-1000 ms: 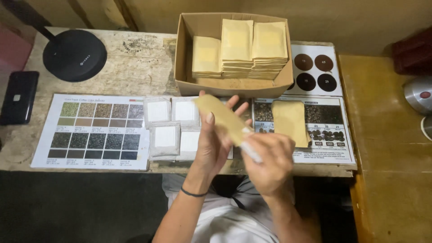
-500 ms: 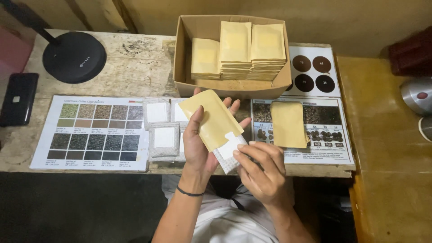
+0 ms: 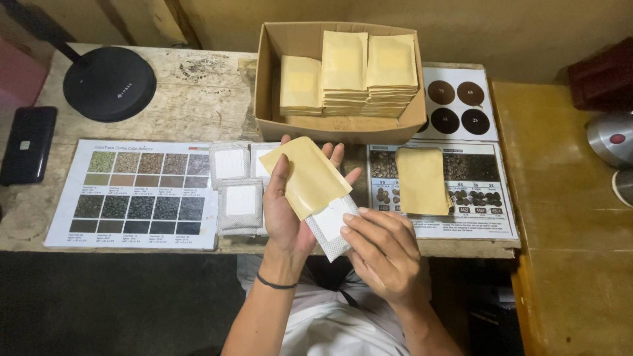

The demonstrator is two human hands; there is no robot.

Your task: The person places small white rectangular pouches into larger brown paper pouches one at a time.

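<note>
My left hand (image 3: 288,212) holds a tan paper pouch (image 3: 307,177) flat against its open palm, thumb on the pouch's left edge. A white mesh sachet (image 3: 331,227) sticks halfway out of the pouch's lower end. My right hand (image 3: 384,254) pinches the sachet's lower right corner with its fingertips. Both hands hover over the front edge of the worn table (image 3: 198,105). Another tan pouch (image 3: 422,180) lies flat on a printed chart to the right.
A cardboard box (image 3: 270,86) with three stacks of tan pouches stands behind the hands. Three white sachets (image 3: 240,201) lie left of my left hand, beside a colour chart sheet (image 3: 135,194). A black round lamp base (image 3: 109,84) and a black phone (image 3: 26,145) sit far left.
The pouch turned flat onto my left palm. The white sachet has come into view at its lower end, with my right hand now gripping the sachet's corner lower down.
</note>
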